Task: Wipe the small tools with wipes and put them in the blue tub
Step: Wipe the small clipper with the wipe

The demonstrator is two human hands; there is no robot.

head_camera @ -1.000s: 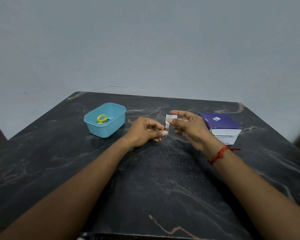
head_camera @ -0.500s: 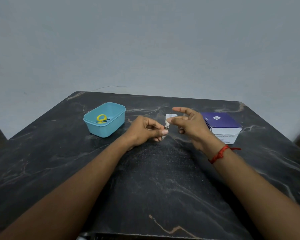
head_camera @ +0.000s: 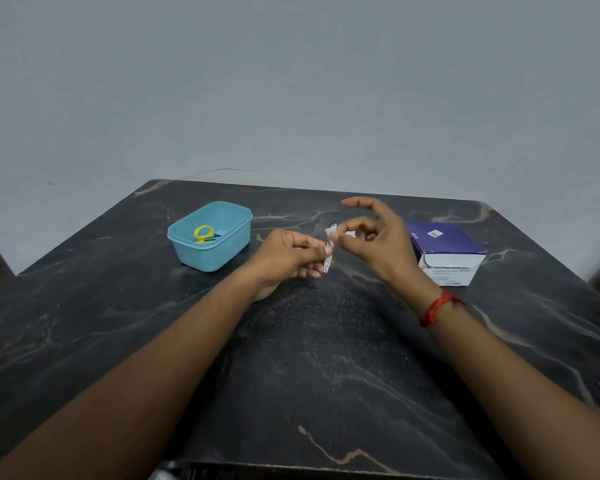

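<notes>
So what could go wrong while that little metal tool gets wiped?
The tool is tiny and only pinched by the left hand, so it might slip onto the table. The wipe in the right hand is small too and could drop. The tub sits off to the left, so a careless toss may miss.

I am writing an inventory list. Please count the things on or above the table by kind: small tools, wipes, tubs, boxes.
Small tools: 2, a yellow-handled tool in the blue tub and a metal tool in the left hand
Wipes: 1, the wipe pinched by the right hand
Tubs: 1
Boxes: 1, the purple box
Total: 5
</notes>
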